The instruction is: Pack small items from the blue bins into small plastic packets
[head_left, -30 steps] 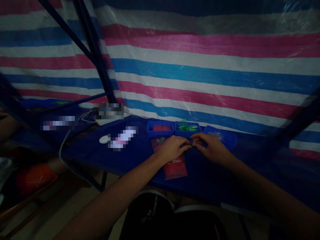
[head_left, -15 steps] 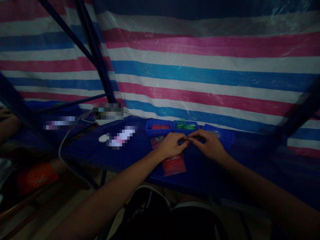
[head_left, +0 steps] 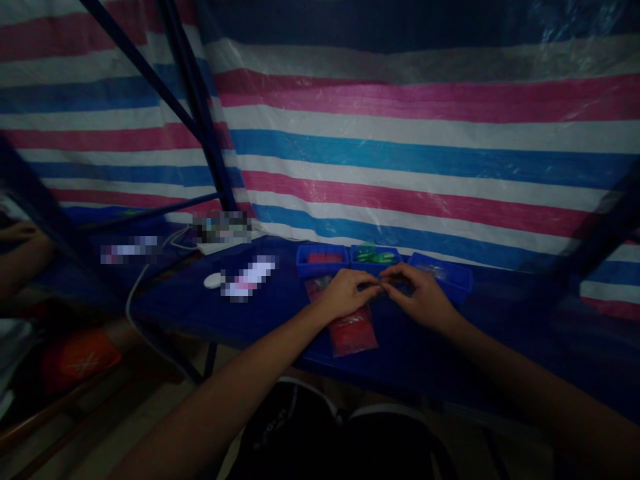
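My left hand [head_left: 347, 292] and my right hand [head_left: 420, 293] meet fingertip to fingertip above the blue table, both pinched closed. Whatever lies between the fingertips is too small and dark to make out. Beneath my left hand and wrist lies a clear plastic bag with red contents [head_left: 354, 333]. Just beyond the hands stand three blue bins in a row. Red pieces sit in the left bin [head_left: 323, 268], green pieces [head_left: 374, 256] in the middle one. The right bin [head_left: 459, 280] holds something clear, partly hidden by my right hand.
A blurred-out phone-like item [head_left: 250, 277] and a white rounded object [head_left: 214, 281] lie to the left on the table [head_left: 175, 297]. Behind them are a white power strip [head_left: 230, 243] and cables. Blue metal posts and a striped sheet [head_left: 425, 153] enclose the table. Another person's arm [head_left: 25, 257] shows at far left.
The whole view has shifted slightly, so things sit a little lower and to the right. My hands stay together at the fingertips, with little visible change.
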A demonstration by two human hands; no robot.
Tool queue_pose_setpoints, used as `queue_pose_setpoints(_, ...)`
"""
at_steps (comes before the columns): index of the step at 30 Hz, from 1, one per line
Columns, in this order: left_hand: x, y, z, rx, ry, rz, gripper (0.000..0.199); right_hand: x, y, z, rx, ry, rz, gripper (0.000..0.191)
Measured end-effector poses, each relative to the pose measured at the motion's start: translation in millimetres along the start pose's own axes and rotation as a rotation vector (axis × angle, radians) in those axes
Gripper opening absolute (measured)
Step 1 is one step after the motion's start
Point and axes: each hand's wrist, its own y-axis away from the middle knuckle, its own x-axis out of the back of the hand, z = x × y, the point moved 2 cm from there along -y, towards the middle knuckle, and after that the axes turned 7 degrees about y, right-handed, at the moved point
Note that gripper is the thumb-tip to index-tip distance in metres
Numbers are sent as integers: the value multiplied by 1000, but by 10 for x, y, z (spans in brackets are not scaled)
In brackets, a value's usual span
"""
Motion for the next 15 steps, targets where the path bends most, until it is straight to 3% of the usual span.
queue_pose_setpoints(6, -8, 19, 44, 98, 58, -14, 32, 25, -1, 53, 51, 70, -43, 13)
queue_pose_setpoints(15, -7, 25, 29, 20, 197, 5, 30, 25, -5, -9, 235, 284, -21, 20)
